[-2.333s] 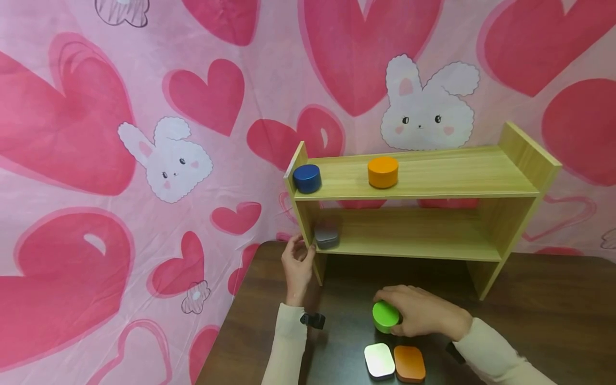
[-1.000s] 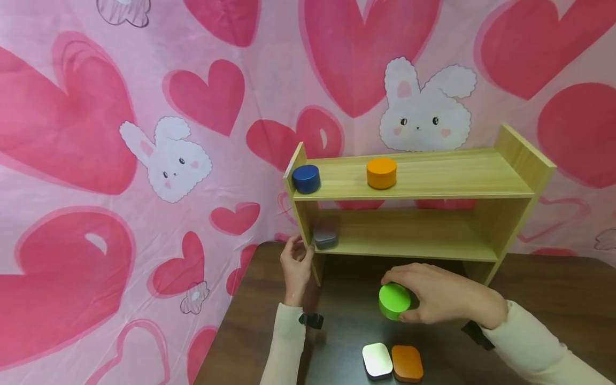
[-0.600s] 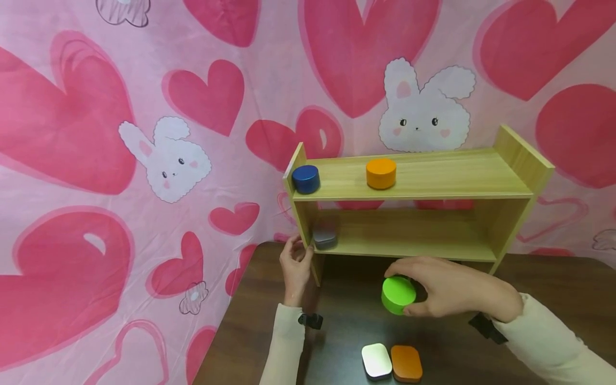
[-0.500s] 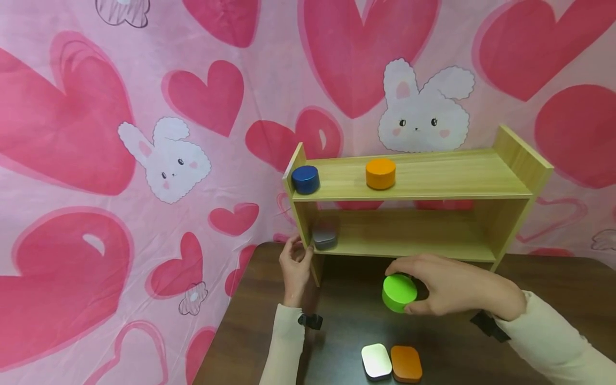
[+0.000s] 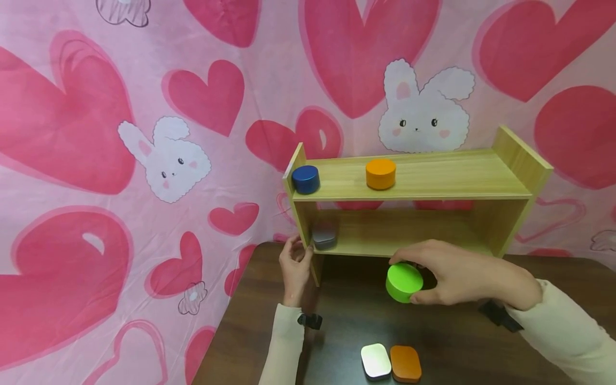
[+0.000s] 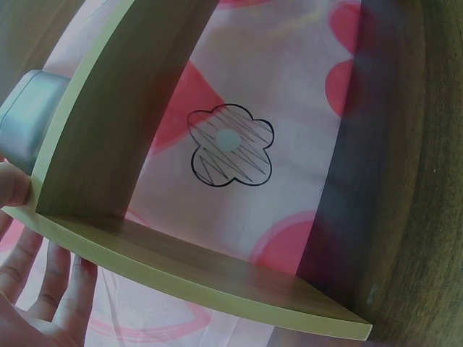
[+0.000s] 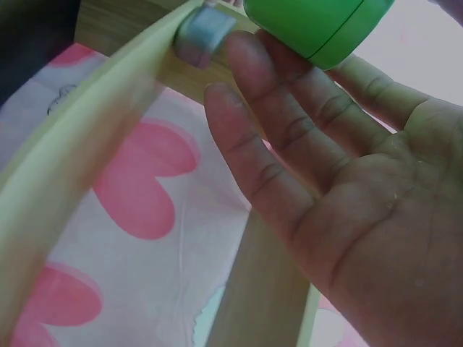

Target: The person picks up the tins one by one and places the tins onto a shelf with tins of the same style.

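Note:
My right hand [image 5: 454,272] holds a round bright-green tin [image 5: 404,282] between thumb and fingers. The tin is off the table, just in front of the lower shelf board; part of it also shows at the top of the right wrist view. With thumb and fingers on either side, my left hand [image 5: 294,267] grips the left side panel of a small two-tier wooden shelf [image 5: 452,174]. Close to that thumb, a grey tin [image 6: 32,116] sits at the lower board's left end. A blue round tin [image 5: 306,179] and an orange round tin [image 5: 380,174] stand on the top board.
On the dark wooden table [image 5: 346,310], a silver-white rounded-square tin [image 5: 376,361] lies beside an orange-brown one [image 5: 406,363] near the front. Behind the shelf hangs a pink cloth [image 5: 231,176] with hearts and rabbits.
My right hand has lifted the green tin from the table and carried it up and slightly right, toward the shelf. The left hand keeps its place on the side panel.

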Demonstrator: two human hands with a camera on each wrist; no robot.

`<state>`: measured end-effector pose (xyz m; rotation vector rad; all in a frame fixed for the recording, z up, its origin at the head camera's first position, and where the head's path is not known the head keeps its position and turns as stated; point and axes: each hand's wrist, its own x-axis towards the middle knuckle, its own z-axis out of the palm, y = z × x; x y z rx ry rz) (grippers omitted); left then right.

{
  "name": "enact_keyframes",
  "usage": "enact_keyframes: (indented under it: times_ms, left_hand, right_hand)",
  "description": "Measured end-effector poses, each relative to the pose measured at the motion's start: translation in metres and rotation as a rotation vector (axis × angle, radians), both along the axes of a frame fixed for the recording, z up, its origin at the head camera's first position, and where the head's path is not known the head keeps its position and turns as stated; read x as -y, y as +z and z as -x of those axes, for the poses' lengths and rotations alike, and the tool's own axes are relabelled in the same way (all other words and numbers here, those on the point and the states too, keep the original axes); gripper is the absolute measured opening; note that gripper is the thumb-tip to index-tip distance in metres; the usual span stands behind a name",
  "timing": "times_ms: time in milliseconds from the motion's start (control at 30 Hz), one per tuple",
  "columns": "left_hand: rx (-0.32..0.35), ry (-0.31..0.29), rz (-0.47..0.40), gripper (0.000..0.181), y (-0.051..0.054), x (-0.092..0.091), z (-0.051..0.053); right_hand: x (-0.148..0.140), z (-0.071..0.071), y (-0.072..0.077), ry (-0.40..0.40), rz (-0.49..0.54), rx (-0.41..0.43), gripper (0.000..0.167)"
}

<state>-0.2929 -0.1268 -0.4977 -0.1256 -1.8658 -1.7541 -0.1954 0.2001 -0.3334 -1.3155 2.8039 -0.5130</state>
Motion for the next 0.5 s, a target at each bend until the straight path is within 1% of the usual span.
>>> enact_keyframes:
  times_ms: [133,233,333,500]
  left_hand:
    - [-0.002,-0.025,0.008,0.032,0.014,-0.001,-0.012]
    - [-0.010,-0.027,0.014,0.031,0.021,-0.001,-0.018]
    - [-0.017,-0.025,0.016,0.031,0.022,-0.002,-0.020]
    - [-0.020,-0.033,0.016,0.032,0.022,-0.002,-0.019]
  right_hand:
    - [-0.004,0.001,0.010,0.002,-0.002,-0.027,0.055]
    - [-0.007,0.002,0.017,0.015,0.006,-0.052,0.054]
    - [-0.010,0.004,0.025,0.012,0.006,-0.066,0.055]
    - [-0.013,0.006,0.035,0.002,0.009,-0.092,0.054]
